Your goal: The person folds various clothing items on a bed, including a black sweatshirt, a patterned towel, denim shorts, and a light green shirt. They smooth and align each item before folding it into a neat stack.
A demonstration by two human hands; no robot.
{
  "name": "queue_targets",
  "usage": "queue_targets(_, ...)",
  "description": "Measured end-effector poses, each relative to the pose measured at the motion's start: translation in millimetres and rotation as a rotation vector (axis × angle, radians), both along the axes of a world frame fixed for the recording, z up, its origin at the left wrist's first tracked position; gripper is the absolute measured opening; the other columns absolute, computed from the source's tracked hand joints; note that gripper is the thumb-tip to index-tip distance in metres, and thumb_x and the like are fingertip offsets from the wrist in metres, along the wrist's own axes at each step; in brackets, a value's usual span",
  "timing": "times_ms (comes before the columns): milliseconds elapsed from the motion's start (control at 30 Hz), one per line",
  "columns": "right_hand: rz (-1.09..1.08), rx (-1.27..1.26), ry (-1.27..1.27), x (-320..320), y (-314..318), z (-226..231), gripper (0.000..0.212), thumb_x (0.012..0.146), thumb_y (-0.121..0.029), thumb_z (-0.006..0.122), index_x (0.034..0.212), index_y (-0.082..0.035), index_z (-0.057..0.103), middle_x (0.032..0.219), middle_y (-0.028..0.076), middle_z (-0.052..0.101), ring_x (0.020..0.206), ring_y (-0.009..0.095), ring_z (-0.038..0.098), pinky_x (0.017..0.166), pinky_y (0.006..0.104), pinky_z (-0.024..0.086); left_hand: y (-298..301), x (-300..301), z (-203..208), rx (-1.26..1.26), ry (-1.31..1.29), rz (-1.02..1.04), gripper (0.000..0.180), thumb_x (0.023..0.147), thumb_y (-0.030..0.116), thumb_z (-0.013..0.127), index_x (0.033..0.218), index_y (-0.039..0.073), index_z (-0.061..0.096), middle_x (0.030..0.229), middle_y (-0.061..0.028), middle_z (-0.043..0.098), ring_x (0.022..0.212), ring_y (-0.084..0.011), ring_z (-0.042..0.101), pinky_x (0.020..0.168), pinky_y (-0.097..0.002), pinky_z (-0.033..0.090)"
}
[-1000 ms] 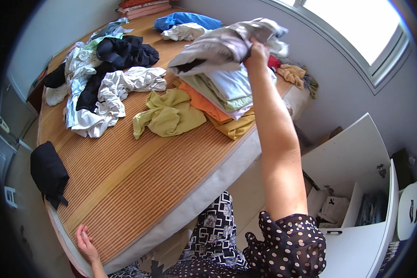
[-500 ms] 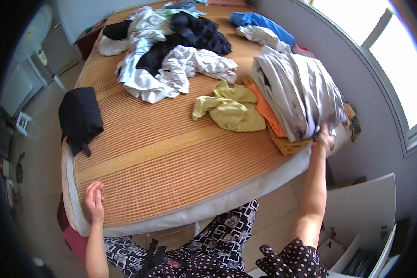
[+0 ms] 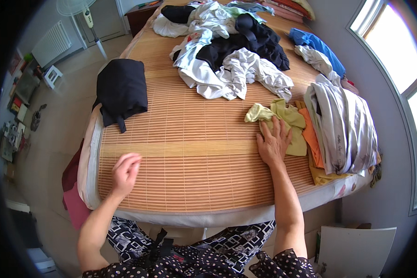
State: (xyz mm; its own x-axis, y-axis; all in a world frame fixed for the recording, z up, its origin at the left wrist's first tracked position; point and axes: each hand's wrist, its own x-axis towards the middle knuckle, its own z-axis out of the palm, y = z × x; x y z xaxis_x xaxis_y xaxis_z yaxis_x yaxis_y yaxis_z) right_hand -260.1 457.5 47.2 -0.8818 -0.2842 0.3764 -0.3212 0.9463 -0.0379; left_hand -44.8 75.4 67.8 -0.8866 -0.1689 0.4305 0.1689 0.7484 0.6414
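Note:
My right hand lies with its fingers spread on the near-left part of a crumpled yellow-green garment. The fabric is under the fingertips, not gripped. Over the mat on the left, my left hand hangs loosely curled, its fingers together and nothing visible in them. Right of the yellow-green garment stands a stack of folded clothes, with a large silvery-grey folded piece on top. Beneath it show an orange cloth and a mustard-yellow cloth.
The bed has a slatted bamboo mat. A dark folded cloth bundle sits at its left edge. Farther back lie a heap of white garments, black clothing and a blue garment. A wall with a window borders the right.
My right hand has left the near edge of the silvery-grey folded piece and moved left onto the yellow-green garment. My left hand's fingers have turned rightward. The view has shifted.

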Motion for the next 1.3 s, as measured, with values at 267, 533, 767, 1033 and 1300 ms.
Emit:
queue_targets(267,-0.059,-0.035,0.032,-1.8,-7.3,-4.9,0.043,0.085,-0.038,0.052,0.123,-0.017,0.051,0.138,0.009,0.03,0.131,0.03,0.019,0.105,0.0553,0.007,41.4,-238.1,-17.2,-0.285,0.356,-0.034,0.026,0.079,0.002,0.055,0.104,0.008,0.059,0.116,-0.0094,0.054,0.103,-0.0247,0.054,0.085,-0.033,0.045)
queue_targets(533,-0.055,-0.055,0.065,-0.7,-5.0,-3.1,0.042,0.084,-0.037,0.054,0.121,-0.017,0.052,0.138,0.009,0.031,0.13,0.031,0.02,0.104,0.0564,0.01,49.0,-308.5,-12.6,-0.239,0.363,0.202,0.015,0.076,0.004,0.055,0.089,0.009,0.062,0.102,-0.0088,0.061,0.104,-0.0205,0.052,0.094,-0.0423,0.028)
queue_targets(767,-0.065,-0.065,0.094,-0.2,-2.5,-10.2,0.041,0.083,-0.037,0.054,0.119,-0.018,0.053,0.137,0.008,0.032,0.13,0.03,0.022,0.104,0.0564,0.012,16.4,-148.8,26.7,0.208,0.295,0.018,0.017,0.085,0.0,0.041,0.096,0.002,0.054,0.083,-0.011,0.06,0.075,-0.0185,0.057,0.067,-0.0267,0.043)
queue_targets(1033,-0.095,-0.001,-0.005,-2.2,-1.9,-4.3,0.043,0.082,-0.038,0.055,0.121,-0.021,0.052,0.14,0.008,0.03,0.131,0.029,0.021,0.104,0.0556,0.012,17.4,52.4,42.4,0.571,-0.094,-0.125,0.016,0.089,0.005,0.039,0.095,0.002,0.053,0.079,-0.0015,0.055,0.069,-0.0068,0.049,0.063,-0.0211,0.042)
queue_targets(1300,0.59,-0.273,-0.1,88.9,-76.9,56.9,0.059,0.065,-0.026,0.074,0.119,-0.02,0.053,0.125,0.015,0.043,0.117,0.032,0.04,0.098,0.0526,0.026,30.8,130.4,16.5,0.803,-0.282,-0.158,0.015,0.089,0.006,0.041,0.093,0.003,0.055,0.078,-0.0003,0.056,0.066,-0.0055,0.049,0.06,-0.0207,0.043)
